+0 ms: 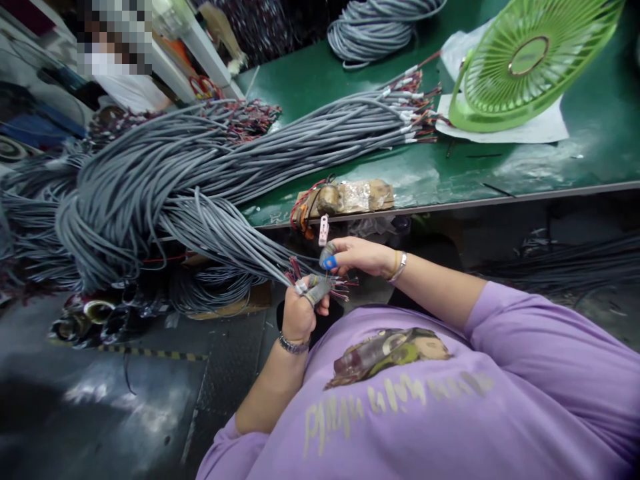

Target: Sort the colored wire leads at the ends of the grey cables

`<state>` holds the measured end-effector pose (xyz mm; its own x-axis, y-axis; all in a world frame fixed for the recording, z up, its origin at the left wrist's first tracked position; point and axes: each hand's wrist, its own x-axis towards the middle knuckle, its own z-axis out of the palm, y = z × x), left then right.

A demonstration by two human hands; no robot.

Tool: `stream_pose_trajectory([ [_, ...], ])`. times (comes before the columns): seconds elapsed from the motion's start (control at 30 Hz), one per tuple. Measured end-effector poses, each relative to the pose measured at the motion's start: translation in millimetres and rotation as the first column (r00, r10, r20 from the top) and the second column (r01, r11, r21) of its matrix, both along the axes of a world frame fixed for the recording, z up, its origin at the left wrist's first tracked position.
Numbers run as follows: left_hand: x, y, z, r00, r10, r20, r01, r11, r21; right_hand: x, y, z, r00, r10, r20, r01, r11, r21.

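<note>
A bundle of grey cables (235,237) hangs over the table's front edge and runs into my left hand (303,310). That hand is closed around the cable ends, its thumb wrapped in grey tape. Thin red and white stripped wires (343,285) fan out past its fingers. Just above them is my right hand (357,257), its taped fingers and blue-banded fingertip pinched together at the wires. Whatever sits between those fingertips is too small to make out. A small white tag-like piece (324,230) shows just beyond my right hand, at the table edge.
More grey cables (125,180) heap over the left of the green table (425,173). A wooden block with a metal knob (350,197) lies at the front edge. A green fan (530,60) and a cable coil (375,30) stand farther back. Another person (125,83) is at upper left.
</note>
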<state>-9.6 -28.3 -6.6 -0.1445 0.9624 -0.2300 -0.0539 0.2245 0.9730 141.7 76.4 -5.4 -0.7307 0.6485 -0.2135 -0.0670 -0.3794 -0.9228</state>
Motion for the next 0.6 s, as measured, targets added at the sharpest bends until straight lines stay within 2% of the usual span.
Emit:
stream_pose_trajectory([
  [0.17, 0.4, 1.3, 1.5, 1.000, -0.019, -0.009, 0.019, 0.999, -0.031, -0.1, 1.6, -4.7, 0.997, 0.071, 0.033, -0.074, 0.991, 0.113],
  [0.6, -2.1, 3.9, -4.2, 0.998, -0.062, -0.019, 0.061, 0.996, -0.065, -4.3, 0.8, 0.4, 0.996, 0.085, 0.037, -0.091, 0.978, 0.186],
])
